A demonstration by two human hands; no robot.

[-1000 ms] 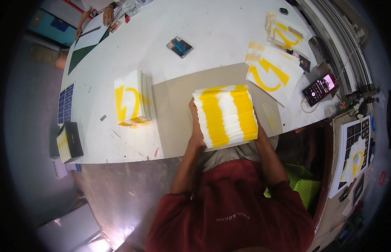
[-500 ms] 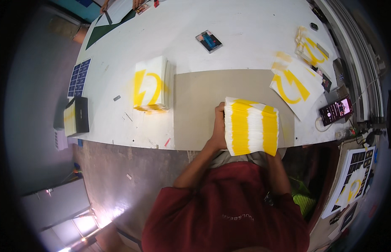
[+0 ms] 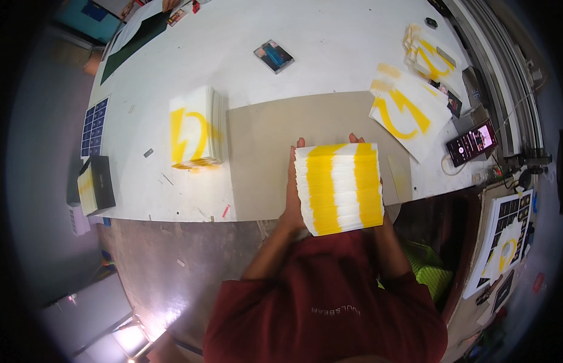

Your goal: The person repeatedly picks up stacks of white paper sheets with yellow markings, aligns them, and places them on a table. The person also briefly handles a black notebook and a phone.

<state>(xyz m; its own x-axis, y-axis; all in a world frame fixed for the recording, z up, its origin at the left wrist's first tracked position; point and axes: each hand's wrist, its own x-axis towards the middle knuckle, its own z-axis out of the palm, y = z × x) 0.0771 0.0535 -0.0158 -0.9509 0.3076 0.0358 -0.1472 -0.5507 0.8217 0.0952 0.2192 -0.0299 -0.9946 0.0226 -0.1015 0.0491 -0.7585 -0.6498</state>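
Observation:
A thick stack of paper sheets (image 3: 344, 187), white with two broad yellow bands across its layered edges, is held between my hands over the near edge of the table. My left hand (image 3: 293, 193) presses along its left side, fingertips showing past the far edge. My right hand (image 3: 355, 138) grips the other side; only a few fingertips show beyond the far edge, and the stack hides the rest. A second stack of sheets (image 3: 188, 127), white with a yellow printed shape, stands on the table to the left.
Beneath the held stack lies a grey-brown board (image 3: 263, 145). Loose yellow-printed sheets (image 3: 408, 115) and a lit phone (image 3: 472, 143) lie at right. A small flat case (image 3: 273, 57) sits farther back. At left stands a black box (image 3: 99, 184). Another person's hand (image 3: 170, 5) appears at the far left.
The held stack has shifted left and turned squarer to the view. Fingertips of my right hand now show past its far edge. The whole view has swung slightly.

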